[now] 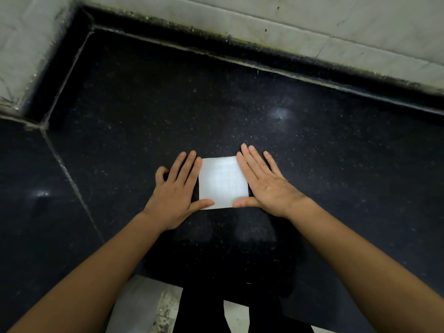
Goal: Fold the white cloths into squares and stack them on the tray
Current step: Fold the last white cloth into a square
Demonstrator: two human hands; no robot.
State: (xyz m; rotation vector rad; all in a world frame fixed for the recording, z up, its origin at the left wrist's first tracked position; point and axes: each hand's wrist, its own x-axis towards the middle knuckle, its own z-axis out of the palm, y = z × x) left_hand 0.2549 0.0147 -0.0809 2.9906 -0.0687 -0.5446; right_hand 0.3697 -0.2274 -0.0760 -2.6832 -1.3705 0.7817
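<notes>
Currently the left hand (176, 188) lies flat on the dark table (144, 104) against the left edge of the cloth (223, 182). Its fingers are straight and its thumb rests on the near left corner. The cloth is a white square lying flat on the table between the two hands. The right hand (263, 185) mirrors the left, flat and spread along the right edge, with its thumb on the near right corner. Neither hand grips anything; both press with open fingers.

Judgement: the hands bracket the cloth to square its edges and flatten the fold, so folding of this piece looks finished or nearly so.

Containers: no tray is in view, so its position and contents cannot be reported. The stacking step for this cloth is not yet done.
</notes>
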